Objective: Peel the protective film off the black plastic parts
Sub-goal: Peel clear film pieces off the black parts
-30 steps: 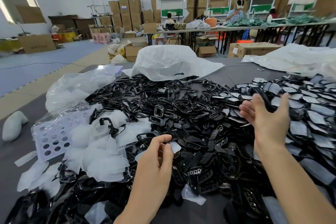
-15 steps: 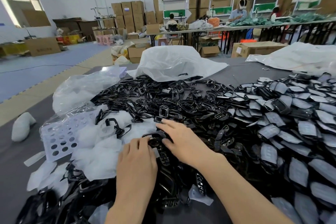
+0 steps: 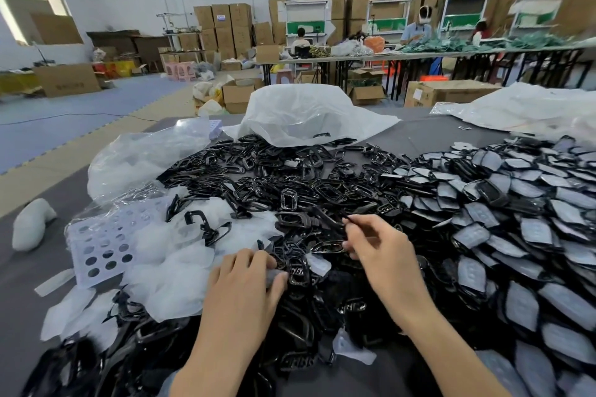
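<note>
As if steadying it for peeling, grips glossy black plastic frame part (image 3: 298, 271) in left hand (image 3: 245, 287), pinching thin dark sliver (image 3: 337, 217) with right hand (image 3: 383, 255).

Bare left hand (image 3: 248, 280) and right hand (image 3: 383, 255), forearms uncovered

A grey table (image 3: 419, 135) carries a wide heap of bare black plastic parts (image 3: 290, 177) at its middle. To the right of the heap lie film-covered parts (image 3: 516, 229). At the left lie a pile of peeled film (image 3: 167, 267), a perforated sheet (image 3: 96, 245), a clear bag (image 3: 145, 158) and a white lump (image 3: 30, 222). 2 white bags lie along the far edge: the middle bag (image 3: 300, 113) and the right bag (image 3: 516, 106).
</note>
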### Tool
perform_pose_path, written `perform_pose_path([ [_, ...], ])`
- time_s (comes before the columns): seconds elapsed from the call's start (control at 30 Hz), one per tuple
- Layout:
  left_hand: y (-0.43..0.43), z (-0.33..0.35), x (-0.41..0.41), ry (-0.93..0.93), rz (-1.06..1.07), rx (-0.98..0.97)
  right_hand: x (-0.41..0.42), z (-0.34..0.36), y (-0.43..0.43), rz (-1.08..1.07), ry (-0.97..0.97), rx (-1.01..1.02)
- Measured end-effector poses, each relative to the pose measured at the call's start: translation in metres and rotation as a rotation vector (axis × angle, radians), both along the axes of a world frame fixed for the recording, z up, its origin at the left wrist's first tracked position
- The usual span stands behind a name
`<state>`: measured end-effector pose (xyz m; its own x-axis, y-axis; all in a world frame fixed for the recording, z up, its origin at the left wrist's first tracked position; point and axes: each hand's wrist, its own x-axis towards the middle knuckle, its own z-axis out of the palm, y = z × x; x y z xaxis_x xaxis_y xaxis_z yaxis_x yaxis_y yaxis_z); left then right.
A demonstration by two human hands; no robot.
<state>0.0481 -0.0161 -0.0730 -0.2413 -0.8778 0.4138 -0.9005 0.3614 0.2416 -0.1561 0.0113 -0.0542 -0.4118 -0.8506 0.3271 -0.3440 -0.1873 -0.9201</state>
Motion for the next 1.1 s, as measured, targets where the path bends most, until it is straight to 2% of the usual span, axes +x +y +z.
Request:
perform_pose_path([
  [0.07, 0.002, 0.001, -0.002, -0.023, 0.008, -0.018, -0.005, -0.001, 0.011, 0.022, -0.201, -0.003],
  [0.17, 0.003, 0.000, -0.006, -0.058, 0.007, -0.034, -0.007, -0.005, 0.021, 0.036, -0.376, 0.014],
  [0.27, 0.000, 0.003, -0.006, -0.067, -0.013, 0.004, -0.005, -0.008, 0.022, 0.055, -0.468, 0.052],
  [0.4, -0.002, 0.007, -0.010, -0.012, -0.015, -0.007, -0.002, -0.011, 0.020, 0.068, -0.488, 0.068],
  [0.47, 0.000, 0.012, -0.012, 0.211, -0.029, -0.046, -0.001, -0.012, 0.020, 0.075, -0.486, 0.062],
  [0.5, 0.002, 0.016, -0.014, 0.437, -0.041, -0.005, -0.001, -0.012, 0.020, 0.080, -0.486, 0.057],
  [0.57, 0.005, 0.024, -0.020, 0.922, -0.085, 0.205, 0.000, -0.013, 0.020, 0.092, -0.480, 0.049],
  [0.6, 0.007, 0.028, -0.022, 1.087, -0.125, 0.317, 0.001, -0.013, 0.020, 0.096, -0.475, 0.048],
  [0.67, 0.009, 0.029, -0.026, 1.266, -0.196, 0.457, 0.002, -0.014, 0.021, 0.101, -0.469, 0.049],
  [0.83, 0.010, 0.025, -0.031, 1.411, -0.279, 0.545, 0.003, -0.014, 0.021, 0.099, -0.470, 0.048],
  [1.1, 0.011, 0.022, -0.035, 1.388, -0.262, 0.536, 0.004, -0.014, 0.021, 0.109, -0.459, 0.059],
])
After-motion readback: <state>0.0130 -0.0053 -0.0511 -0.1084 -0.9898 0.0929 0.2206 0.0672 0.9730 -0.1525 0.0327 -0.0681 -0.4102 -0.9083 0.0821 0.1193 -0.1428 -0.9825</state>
